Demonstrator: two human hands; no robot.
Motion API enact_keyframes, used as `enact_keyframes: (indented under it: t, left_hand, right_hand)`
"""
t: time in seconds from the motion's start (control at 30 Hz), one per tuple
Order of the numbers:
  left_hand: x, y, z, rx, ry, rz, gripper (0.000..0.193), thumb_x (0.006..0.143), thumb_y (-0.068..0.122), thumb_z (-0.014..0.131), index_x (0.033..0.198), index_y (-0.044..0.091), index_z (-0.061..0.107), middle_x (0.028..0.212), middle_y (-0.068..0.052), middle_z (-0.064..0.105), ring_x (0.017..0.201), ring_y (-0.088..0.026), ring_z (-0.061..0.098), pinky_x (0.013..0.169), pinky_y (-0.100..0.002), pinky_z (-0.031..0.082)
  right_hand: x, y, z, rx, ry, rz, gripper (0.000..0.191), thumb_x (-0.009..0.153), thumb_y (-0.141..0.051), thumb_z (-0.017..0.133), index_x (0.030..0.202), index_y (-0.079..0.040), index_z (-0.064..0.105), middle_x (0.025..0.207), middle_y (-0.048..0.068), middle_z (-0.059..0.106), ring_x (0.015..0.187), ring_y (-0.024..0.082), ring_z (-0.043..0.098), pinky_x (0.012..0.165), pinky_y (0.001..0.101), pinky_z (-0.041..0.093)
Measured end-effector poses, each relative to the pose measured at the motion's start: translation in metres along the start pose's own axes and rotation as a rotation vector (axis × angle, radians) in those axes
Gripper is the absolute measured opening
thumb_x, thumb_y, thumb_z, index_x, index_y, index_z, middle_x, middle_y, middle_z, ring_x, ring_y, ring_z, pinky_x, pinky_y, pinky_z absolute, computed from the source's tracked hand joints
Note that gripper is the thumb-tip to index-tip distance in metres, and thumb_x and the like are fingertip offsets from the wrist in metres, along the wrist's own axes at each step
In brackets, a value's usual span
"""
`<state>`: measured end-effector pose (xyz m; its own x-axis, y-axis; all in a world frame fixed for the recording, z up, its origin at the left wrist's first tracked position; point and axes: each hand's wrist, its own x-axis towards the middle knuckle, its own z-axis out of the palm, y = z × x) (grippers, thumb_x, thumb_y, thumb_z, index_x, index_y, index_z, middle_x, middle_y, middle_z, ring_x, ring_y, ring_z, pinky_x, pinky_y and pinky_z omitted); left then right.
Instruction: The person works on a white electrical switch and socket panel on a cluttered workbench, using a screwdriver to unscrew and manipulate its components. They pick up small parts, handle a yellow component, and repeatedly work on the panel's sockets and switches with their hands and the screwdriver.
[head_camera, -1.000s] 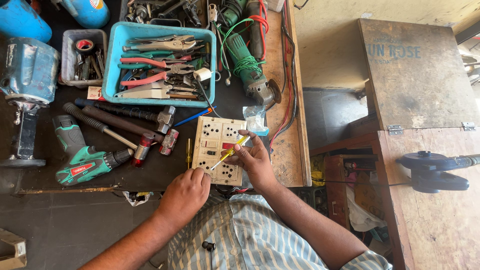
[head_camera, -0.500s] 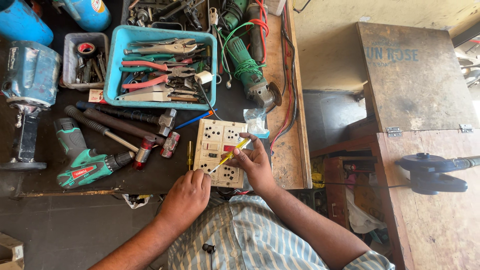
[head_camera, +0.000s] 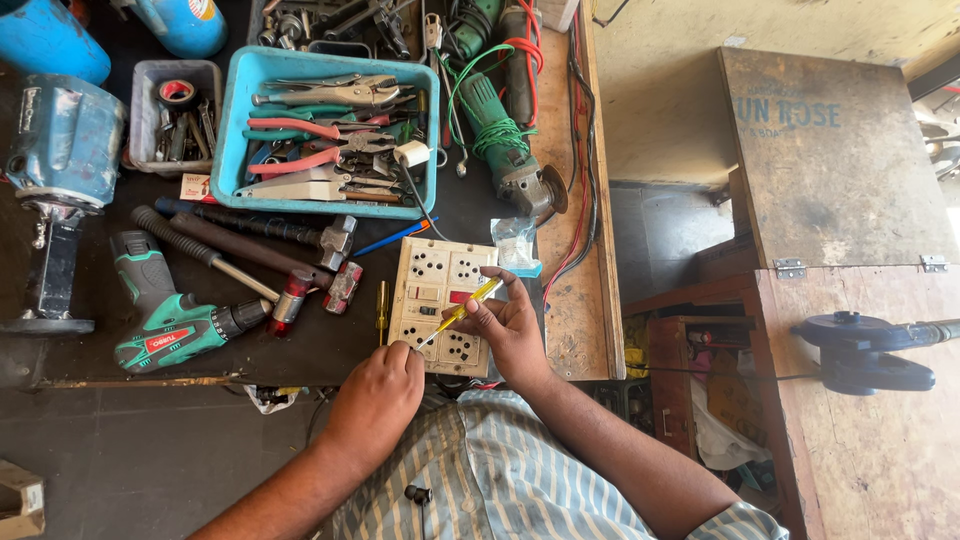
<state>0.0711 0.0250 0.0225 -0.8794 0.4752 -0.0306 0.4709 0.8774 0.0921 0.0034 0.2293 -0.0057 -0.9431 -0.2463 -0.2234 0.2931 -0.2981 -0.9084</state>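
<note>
While gripping a yellow screwdriver in the right hand, pressing its tip onto the cream switchboard lying on the tabletop; left hand curled shut at the board's near edge.

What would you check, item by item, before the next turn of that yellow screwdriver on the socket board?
1. Right hand grips the yellow screwdriver: ok.
2. Tip on the socket board: looks so; seated in a screw: cannot tell.
3. Left hand steadies the board's near edge: ok.
4. Board flat on the dark bench: ok.
5. Hammers and green drill apart from the board: ok.
6. Board disconnected from power: cannot tell.
</note>
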Motion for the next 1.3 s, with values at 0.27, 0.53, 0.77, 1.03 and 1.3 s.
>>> enact_keyframes:
  t: [0.27,0.53,0.77,1.03,1.3]
  left_hand:
    - [0.004,-0.009,0.001,0.082,0.067,0.081,0.017,0.079,0.007,0.066,0.095,0.0,0.061,0.096,-0.013,0.059,0.088,-0.024,0.063,0.076,-0.034,0.058]
    - [0.001,0.004,0.001,0.0,0.176,-0.047,0.019,0.081,0.01,0.067,0.095,0.001,0.059,0.092,-0.013,0.056,0.086,-0.026,0.062,0.076,-0.038,0.056]
    - [-0.002,0.008,0.002,-0.111,0.301,-0.088,0.026,0.078,0.015,0.07,0.095,-0.001,0.057,0.091,-0.014,0.056,0.084,-0.029,0.061,0.075,-0.04,0.055]
    - [-0.007,-0.004,0.005,-0.607,0.364,-0.261,0.015,0.088,0.006,0.069,0.095,0.001,0.056,0.09,-0.011,0.06,0.08,-0.023,0.064,0.071,-0.035,0.056]
    - [0.0,-0.004,0.001,-1.228,0.387,-0.404,0.011,0.097,0.009,0.066,0.101,0.0,0.061,0.091,-0.01,0.063,0.077,-0.017,0.062,0.07,-0.03,0.055]
  right_hand:
    - [0.0,0.004,-0.003,-0.031,0.024,-0.006,0.054,0.101,-0.017,0.059,0.145,-0.008,0.029,0.107,0.021,0.076,0.103,0.024,0.076,0.095,0.0368,0.062]
    - [-0.002,0.008,-0.003,-0.045,0.056,-0.057,0.055,0.101,-0.016,0.061,0.146,-0.006,0.03,0.108,0.022,0.075,0.103,0.025,0.075,0.094,0.0361,0.061]
    - [-0.005,0.011,-0.003,-0.002,0.022,-0.103,0.056,0.101,-0.013,0.061,0.146,-0.005,0.029,0.107,0.023,0.074,0.105,0.028,0.075,0.096,0.0406,0.062]
    - [-0.007,-0.001,0.0,-0.005,0.083,-0.04,0.053,0.102,-0.012,0.058,0.147,-0.007,0.031,0.103,0.022,0.073,0.099,0.028,0.074,0.093,0.0434,0.062]
    - [-0.014,-0.023,-0.034,0.377,0.097,0.168,0.052,0.09,-0.009,0.044,0.141,-0.011,0.041,0.088,0.005,0.055,0.068,0.012,0.055,0.06,0.0275,0.05]
